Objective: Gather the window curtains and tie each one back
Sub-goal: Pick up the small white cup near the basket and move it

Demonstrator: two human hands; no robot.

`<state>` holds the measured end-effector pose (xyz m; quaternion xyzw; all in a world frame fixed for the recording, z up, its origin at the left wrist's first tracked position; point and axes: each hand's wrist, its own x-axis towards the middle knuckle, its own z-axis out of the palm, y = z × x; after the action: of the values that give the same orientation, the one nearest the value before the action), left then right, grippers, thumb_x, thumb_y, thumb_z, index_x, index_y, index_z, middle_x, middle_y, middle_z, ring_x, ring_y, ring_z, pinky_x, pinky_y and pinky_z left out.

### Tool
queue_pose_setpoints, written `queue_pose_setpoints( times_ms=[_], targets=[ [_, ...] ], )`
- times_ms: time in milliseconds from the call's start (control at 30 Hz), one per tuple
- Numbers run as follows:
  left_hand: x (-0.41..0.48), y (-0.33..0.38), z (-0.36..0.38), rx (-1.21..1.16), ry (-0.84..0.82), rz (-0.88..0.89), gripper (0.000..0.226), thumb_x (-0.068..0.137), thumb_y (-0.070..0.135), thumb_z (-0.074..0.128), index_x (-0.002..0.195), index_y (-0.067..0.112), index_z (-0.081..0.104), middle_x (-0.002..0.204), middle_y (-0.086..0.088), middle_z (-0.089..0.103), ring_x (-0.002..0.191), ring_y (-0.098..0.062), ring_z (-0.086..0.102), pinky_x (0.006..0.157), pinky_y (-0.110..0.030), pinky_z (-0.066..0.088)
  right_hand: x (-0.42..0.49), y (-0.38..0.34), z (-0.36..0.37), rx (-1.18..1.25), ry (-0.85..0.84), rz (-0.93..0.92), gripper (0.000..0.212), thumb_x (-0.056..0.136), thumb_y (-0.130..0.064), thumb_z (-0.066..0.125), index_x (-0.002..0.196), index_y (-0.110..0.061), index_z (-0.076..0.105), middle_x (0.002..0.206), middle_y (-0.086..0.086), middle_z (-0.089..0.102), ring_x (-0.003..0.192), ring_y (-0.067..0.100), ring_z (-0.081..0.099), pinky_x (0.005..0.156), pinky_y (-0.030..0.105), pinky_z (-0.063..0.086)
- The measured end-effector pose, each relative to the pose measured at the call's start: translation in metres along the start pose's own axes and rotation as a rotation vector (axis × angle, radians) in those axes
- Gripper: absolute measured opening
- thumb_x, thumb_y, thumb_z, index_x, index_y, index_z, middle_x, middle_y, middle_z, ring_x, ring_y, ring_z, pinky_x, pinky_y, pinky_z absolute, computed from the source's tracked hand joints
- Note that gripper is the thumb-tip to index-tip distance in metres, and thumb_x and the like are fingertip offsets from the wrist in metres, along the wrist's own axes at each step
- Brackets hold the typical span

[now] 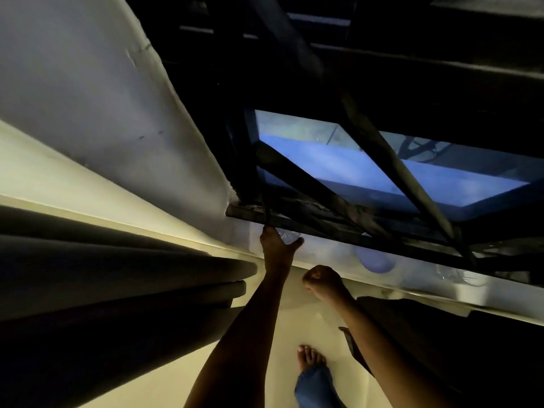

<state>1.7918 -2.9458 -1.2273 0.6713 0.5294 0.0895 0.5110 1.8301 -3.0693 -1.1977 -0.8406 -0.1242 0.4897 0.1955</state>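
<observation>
Our left hand (278,244) meets the window frame (323,228) at its near-left corner, where a thin dark strip (259,184) rises; we cannot tell if it grips. Our right hand (322,282), nearer, is an empty fist. The gathered curtain (117,275) hangs left of both.

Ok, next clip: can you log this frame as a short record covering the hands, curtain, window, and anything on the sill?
view: head camera, dim light, looking down
left hand: up at the lower corner of the dark barred window frame, fingertips meeting a thin dark strip; grip unclear
right hand: curled in a fist, nothing visible in it
dark pleated fabric curtain: bunched in folds at left, no tie visible around it
pale window sill: holds a round purple object
floor: one bare foot
</observation>
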Motion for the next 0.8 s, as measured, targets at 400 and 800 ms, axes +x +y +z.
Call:
queue_pose_setpoints(
  times_ms=[400,800],
  targets=[
    [-0.09,0.011,-0.059,0.085,-0.141,0.17,0.076,0.048,0.008,0.09,0.114,0.009,0.051,0.101,0.003,0.062,0.095,-0.014,0.058,0.084,-0.017,0.046,-0.079,0.005,-0.005,0.181,0.061,-0.045,0.022,0.079,-0.016,0.066,0.063,-0.026,0.056,0.086,0.011,0.066,0.086,0.025,0.063,0.08,0.036,0.05],
    [-0.285,0.057,-0.134,0.249,-0.418,0.185,0.08,0.052,0.021,0.091,0.12,0.017,0.048,0.111,0.002,0.06,0.102,-0.016,0.057,0.084,-0.026,0.05,-0.28,0.064,0.009,0.416,0.2,0.049,0.02,0.08,0.005,0.06,0.088,-0.013,0.059,0.09,0.004,0.059,0.086,0.019,0.056,0.067,0.024,0.044]
  ],
)
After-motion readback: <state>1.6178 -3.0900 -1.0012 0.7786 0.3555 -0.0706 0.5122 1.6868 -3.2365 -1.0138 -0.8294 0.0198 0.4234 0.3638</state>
